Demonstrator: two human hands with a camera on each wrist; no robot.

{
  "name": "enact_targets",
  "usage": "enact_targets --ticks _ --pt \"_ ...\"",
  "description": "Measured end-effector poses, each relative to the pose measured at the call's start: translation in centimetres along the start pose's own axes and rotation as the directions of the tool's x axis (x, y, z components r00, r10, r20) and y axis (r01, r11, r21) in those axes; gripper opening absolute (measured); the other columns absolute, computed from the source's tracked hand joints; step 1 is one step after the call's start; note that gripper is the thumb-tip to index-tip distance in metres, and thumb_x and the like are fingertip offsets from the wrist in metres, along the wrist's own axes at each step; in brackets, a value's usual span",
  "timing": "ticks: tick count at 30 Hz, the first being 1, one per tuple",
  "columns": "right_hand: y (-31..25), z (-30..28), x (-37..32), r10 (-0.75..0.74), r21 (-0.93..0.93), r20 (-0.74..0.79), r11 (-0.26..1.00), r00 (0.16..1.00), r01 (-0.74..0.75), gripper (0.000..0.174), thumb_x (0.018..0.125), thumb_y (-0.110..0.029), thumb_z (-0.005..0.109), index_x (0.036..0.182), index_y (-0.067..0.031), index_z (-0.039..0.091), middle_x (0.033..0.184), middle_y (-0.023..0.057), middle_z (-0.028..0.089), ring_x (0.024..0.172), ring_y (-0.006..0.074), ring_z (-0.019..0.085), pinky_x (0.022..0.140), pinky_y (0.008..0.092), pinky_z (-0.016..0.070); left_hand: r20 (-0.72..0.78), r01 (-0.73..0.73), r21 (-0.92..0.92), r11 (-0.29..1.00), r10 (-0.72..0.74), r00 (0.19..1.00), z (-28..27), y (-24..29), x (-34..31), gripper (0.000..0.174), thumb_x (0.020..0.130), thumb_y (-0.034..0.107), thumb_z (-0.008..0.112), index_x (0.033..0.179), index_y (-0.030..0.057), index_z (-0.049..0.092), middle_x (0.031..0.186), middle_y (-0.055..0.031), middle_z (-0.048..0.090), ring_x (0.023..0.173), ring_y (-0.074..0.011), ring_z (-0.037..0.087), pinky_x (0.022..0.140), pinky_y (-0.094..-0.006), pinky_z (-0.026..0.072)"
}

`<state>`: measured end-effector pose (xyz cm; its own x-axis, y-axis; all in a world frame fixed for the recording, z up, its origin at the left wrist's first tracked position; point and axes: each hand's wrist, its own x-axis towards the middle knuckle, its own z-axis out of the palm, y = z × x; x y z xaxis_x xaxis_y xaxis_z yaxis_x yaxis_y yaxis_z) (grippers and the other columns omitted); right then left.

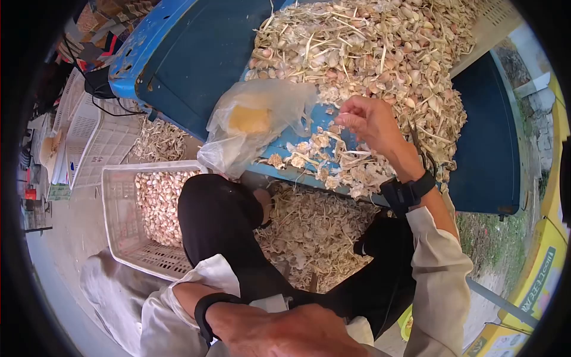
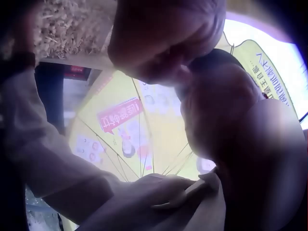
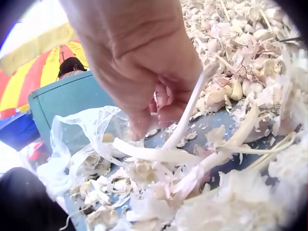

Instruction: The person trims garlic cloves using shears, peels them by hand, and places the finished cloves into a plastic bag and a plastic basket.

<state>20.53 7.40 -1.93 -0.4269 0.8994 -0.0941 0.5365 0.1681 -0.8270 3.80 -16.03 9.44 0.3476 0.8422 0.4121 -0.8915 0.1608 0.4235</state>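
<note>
My right hand (image 1: 372, 122) hovers over the blue tabletop (image 1: 285, 146), fingers curled and thumb close to them. In the right wrist view nothing shows between the thumb and fingers (image 3: 166, 113). Dry garlic stalks and trimmed root ends (image 3: 144, 168) lie just below it. Beyond it spreads a big heap of garlic cloves and husks (image 1: 357, 53). Dark scissors (image 1: 416, 140) lie at the heap's near edge. My left hand (image 1: 291, 330) is raised close to my body, its back toward the head camera. Its bent fingers loom dark in the left wrist view, and I cannot tell whether they hold anything.
A clear plastic bag (image 1: 223, 128) with something yellow inside lies on the table's left part. Beside my left knee stands a white crate (image 1: 122, 238) of garlic cloves (image 1: 157, 202). Husks (image 1: 309, 232) cover the floor between my legs. A blue panel (image 1: 184, 65) rises behind the bag.
</note>
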Motion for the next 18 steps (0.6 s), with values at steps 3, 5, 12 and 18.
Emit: enact_targets --ticks 3,5,12,18 --pt "0.9 -3.1 -2.3 0.124 0.361 -0.017 0.926 0.992 -0.11 0.015 0.085 -0.008 0.068 0.097 -0.0001 0.065 0.077 0.0019 0.062 0.065 0.0067 0.058 0.056 0.0214 0.05 0.121 -0.092 0.045 0.995 0.086 0.989 0.8 -0.2 0.9 0.03 0.086 0.017 0.068 0.094 -0.0114 0.065 0.076 -0.0164 0.068 0.059 -0.0244 0.067 0.051 -0.0302 0.0539" --pt "1.5 -4.4 -4.0 0.127 0.518 -0.081 0.853 0.989 -0.068 0.02 0.085 -0.008 0.068 0.102 0.001 0.064 0.082 0.0025 0.063 0.066 0.008 0.059 0.058 0.0223 0.051 0.118 -0.132 0.091 0.987 0.121 0.986 1.2 -0.6 1.4 0.029 0.085 0.017 0.07 0.091 -0.0112 0.065 0.075 -0.0165 0.068 0.058 -0.0237 0.067 0.05 -0.03 0.0537" --pt "2.0 -6.6 -7.3 0.122 0.665 -0.123 0.747 0.985 -0.01 0.029 0.085 -0.01 0.068 0.11 0.0012 0.062 0.091 0.0049 0.065 0.074 0.0101 0.061 0.063 0.0238 0.0534 0.082 -0.076 0.057 0.995 0.072 0.994 1.1 -3.1 3.0 0.023 0.086 0.016 0.066 0.089 -0.0068 0.062 0.073 -0.0145 0.065 0.059 -0.0226 0.065 0.049 -0.0305 0.0519" --pt "0.2 -7.7 -9.1 0.029 0.714 -0.093 0.699 0.995 0.047 0.018 0.087 -0.009 0.065 0.103 -0.0015 0.062 0.094 0.0071 0.066 0.078 0.0128 0.065 0.065 0.024 0.0547 0.021 -0.059 0.042 0.997 0.058 0.998 1.2 -4.6 3.9 0.019 0.088 0.015 0.063 0.086 -0.0031 0.059 0.072 -0.0127 0.063 0.059 -0.0216 0.064 0.049 -0.0309 0.0503"
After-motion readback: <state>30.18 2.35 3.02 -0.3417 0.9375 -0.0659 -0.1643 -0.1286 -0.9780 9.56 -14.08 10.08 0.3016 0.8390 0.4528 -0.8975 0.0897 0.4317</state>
